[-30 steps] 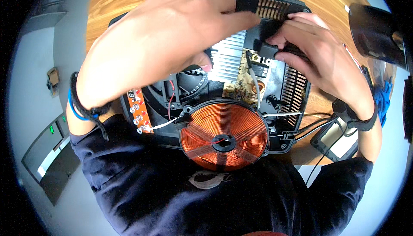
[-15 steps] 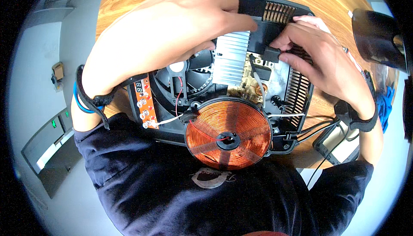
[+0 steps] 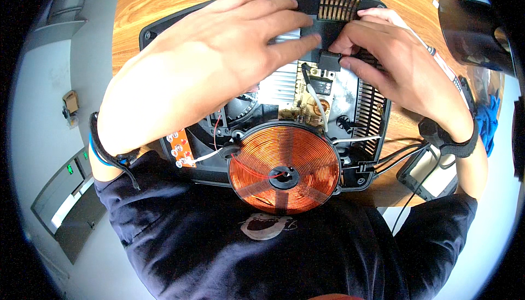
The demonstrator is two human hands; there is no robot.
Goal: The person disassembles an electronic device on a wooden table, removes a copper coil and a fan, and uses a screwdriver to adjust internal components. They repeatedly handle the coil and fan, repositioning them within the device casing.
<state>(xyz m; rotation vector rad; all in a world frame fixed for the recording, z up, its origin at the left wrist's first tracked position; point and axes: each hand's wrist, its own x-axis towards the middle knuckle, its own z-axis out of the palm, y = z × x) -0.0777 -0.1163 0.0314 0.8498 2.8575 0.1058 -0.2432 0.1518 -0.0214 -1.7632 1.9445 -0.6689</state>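
An opened induction cooker's black housing [image 3: 210,175] lies on the table in front of me. My left hand [image 3: 229,48] is spread, palm down, over the silver finned heat sink [image 3: 278,89] and hides part of it and of the fan [image 3: 243,106]. Thumb and forefinger of my right hand [image 3: 385,54] pinch a small black rectangular block [image 3: 330,61] above the circuit board [image 3: 302,103]. Whether the block is attached below cannot be made out. A round copper coil [image 3: 251,185] rests tilted over the near edge, its leads running into the housing.
At the housing's left sits a small orange display board [image 3: 178,150]. Black cables [image 3: 402,158] leave its right side toward a dark-framed device [image 3: 429,177]. A black curved object [image 3: 473,35] stands at the far right, near a blue cloth [image 3: 488,117].
My left hand has opened and shifted slightly left and nearer, its fingers spreading over the heat sink. My right hand stays at the black block, now more plainly in its pinch.
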